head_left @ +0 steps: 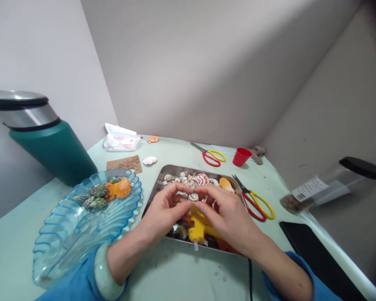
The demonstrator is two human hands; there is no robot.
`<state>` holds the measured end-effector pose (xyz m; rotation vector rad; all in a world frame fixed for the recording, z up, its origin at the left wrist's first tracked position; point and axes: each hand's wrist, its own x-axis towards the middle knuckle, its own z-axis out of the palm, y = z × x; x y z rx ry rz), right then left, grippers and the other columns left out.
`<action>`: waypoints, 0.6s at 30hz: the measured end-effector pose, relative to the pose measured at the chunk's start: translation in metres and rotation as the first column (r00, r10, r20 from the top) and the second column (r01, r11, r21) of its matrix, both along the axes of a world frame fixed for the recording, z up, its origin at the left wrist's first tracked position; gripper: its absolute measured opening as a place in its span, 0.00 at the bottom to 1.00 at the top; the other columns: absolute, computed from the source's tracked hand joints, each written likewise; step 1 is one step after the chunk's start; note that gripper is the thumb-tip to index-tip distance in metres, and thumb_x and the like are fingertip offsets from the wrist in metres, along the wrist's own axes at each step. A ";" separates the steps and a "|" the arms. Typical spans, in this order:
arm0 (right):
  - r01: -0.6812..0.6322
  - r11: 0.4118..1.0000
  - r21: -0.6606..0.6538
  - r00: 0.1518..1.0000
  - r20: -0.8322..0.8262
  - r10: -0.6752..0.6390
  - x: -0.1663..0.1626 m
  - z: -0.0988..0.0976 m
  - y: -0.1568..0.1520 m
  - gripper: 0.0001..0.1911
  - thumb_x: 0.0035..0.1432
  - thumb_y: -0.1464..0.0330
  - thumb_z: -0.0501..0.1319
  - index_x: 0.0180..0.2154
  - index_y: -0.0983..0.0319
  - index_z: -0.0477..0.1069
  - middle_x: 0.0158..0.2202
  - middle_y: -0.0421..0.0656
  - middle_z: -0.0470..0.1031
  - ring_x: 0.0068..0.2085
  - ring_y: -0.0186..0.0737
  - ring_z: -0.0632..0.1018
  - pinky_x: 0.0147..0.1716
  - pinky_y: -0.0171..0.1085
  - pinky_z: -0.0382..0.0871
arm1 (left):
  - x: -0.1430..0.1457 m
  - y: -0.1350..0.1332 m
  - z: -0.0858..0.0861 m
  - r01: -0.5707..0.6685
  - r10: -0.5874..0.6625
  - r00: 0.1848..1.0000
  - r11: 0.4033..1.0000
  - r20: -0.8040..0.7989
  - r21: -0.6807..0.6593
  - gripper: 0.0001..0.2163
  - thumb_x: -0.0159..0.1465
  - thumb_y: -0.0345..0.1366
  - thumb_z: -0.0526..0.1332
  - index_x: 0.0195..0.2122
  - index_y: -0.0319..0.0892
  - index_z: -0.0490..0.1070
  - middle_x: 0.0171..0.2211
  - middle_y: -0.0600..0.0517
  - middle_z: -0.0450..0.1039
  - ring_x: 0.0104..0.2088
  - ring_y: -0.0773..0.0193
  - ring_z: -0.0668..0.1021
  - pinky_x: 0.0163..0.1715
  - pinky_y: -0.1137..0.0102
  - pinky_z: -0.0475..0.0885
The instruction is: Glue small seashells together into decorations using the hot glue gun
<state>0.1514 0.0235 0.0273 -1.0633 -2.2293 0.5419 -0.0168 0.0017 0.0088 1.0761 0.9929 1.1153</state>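
My left hand [164,211] and my right hand [227,213] meet over a metal tray [163,173] full of small seashells. Between the fingertips of both hands sits one small pale shell [193,196], pinched from either side. Under my hands a yellow glue gun [198,228] lies in the tray, its nozzle pointing toward the tray's near edge. A pale green bangle circles my left wrist, and both sleeves are blue.
A blue shell-shaped glass dish [81,228] with green and orange shells stands left. Two red-and-yellow scissors [213,156] [257,202], a red cup [241,156], a teal flask [47,142], a tilted jar [329,184], a black phone [319,261] and a tissue pack [120,140] surround the tray.
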 end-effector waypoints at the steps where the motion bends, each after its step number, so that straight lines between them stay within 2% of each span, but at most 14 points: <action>1: 0.003 1.000 0.008 1.000 0.002 -0.003 0.000 0.001 -0.001 0.09 0.59 0.74 0.58 0.41 0.58 0.71 0.34 0.38 0.74 0.34 0.37 0.73 0.33 0.36 0.63 | 0.000 0.000 0.000 0.009 -0.009 1.000 1.000 -0.001 0.013 0.14 0.55 0.36 0.65 0.40 0.40 0.66 0.22 0.58 0.69 0.23 0.72 0.71 0.27 0.75 0.69; 5: 0.022 0.998 0.058 1.000 -0.007 -0.022 -0.001 0.002 -0.003 0.06 0.59 0.75 0.58 0.38 0.59 0.70 0.33 0.39 0.73 0.32 0.37 0.73 0.32 0.36 0.64 | 0.001 0.000 -0.003 -0.008 0.009 1.000 0.998 -0.007 0.059 0.13 0.58 0.40 0.64 0.40 0.41 0.66 0.22 0.58 0.70 0.23 0.70 0.73 0.28 0.72 0.70; 9: 0.039 0.992 0.123 0.999 -0.003 -0.039 0.000 0.002 -0.004 0.06 0.58 0.76 0.57 0.37 0.60 0.69 0.35 0.41 0.74 0.35 0.38 0.74 0.33 0.36 0.64 | 0.002 0.002 -0.006 -0.062 0.064 0.995 0.998 -0.076 0.033 0.12 0.59 0.43 0.63 0.36 0.39 0.67 0.20 0.57 0.69 0.21 0.70 0.72 0.24 0.74 0.68; 13: 0.010 0.994 0.113 1.000 0.016 -0.012 0.001 0.003 -0.003 0.06 0.58 0.75 0.58 0.38 0.60 0.68 0.37 0.41 0.73 0.38 0.39 0.74 0.35 0.36 0.64 | 0.002 0.003 -0.005 -0.048 0.048 0.997 0.999 -0.060 0.000 0.11 0.58 0.41 0.64 0.33 0.38 0.68 0.21 0.57 0.69 0.21 0.72 0.71 0.24 0.76 0.68; 18: 0.010 0.996 0.084 1.000 -0.002 -0.010 0.002 0.003 -0.003 0.08 0.58 0.74 0.59 0.40 0.60 0.69 0.37 0.41 0.73 0.37 0.39 0.74 0.35 0.36 0.64 | 0.001 0.003 -0.004 -0.056 0.056 0.998 0.998 0.005 0.025 0.11 0.54 0.37 0.67 0.34 0.39 0.68 0.26 0.57 0.71 0.23 0.72 0.72 0.25 0.75 0.68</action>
